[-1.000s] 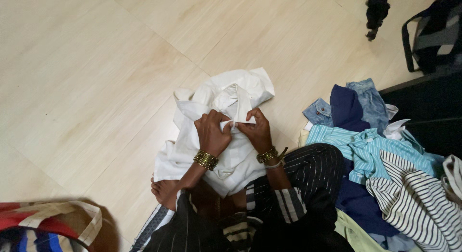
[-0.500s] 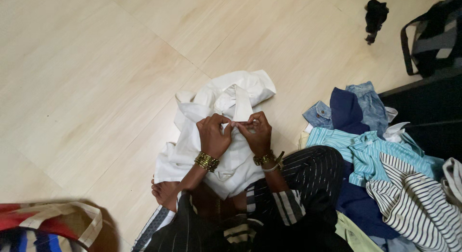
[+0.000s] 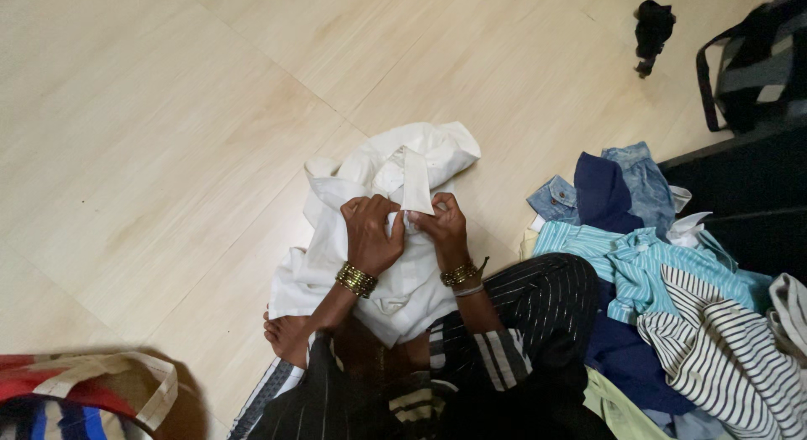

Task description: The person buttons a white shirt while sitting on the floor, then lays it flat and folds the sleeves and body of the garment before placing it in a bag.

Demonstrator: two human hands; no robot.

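Down at the centre of the frame, the person sits on the pale wooden floor (image 3: 168,112) with a white shirt (image 3: 395,263) spread across the lap and spilling forward. The left hand (image 3: 370,231) is curled tight, pinching a fold of the white cloth, and the right hand (image 3: 441,230) is closed on the same seam right beside it, fingertips of both hands meeting at the shirt's stiff placket strip. Gold bangles (image 3: 359,279) ring both wrists. A bare foot (image 3: 286,335) peeks out below the shirt's left edge. To the right, a heap of clothes crowds in: a turquoise striped shirt (image 3: 656,263), a black-and-white striped top (image 3: 723,356), a navy garment (image 3: 603,192) over denim (image 3: 647,175). A dark bag (image 3: 748,70) sits upper right, a small black item (image 3: 653,28) beside it, and a red striped tote (image 3: 76,394) fills the lower left corner.
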